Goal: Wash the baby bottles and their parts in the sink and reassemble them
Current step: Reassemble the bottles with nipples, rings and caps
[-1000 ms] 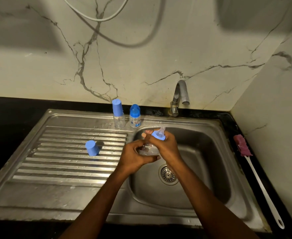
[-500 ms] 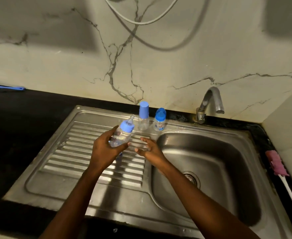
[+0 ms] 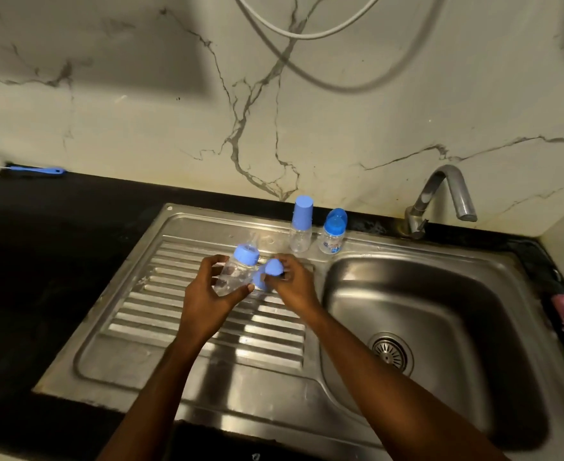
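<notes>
The left hand grips a clear bottle, tilted above the drainboard. The right hand pinches a blue cap just beside it. A tall capped bottle and a short capped bottle stand at the drainboard's back edge.

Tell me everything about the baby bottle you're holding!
The baby bottle is clear, plastic-looking and seems empty. A blue screw ring tops it, with a clear teat poking out. It tilts above the ribbed drainboard. The left hand grips its body. The right hand holds a blue cap beside it.
</notes>
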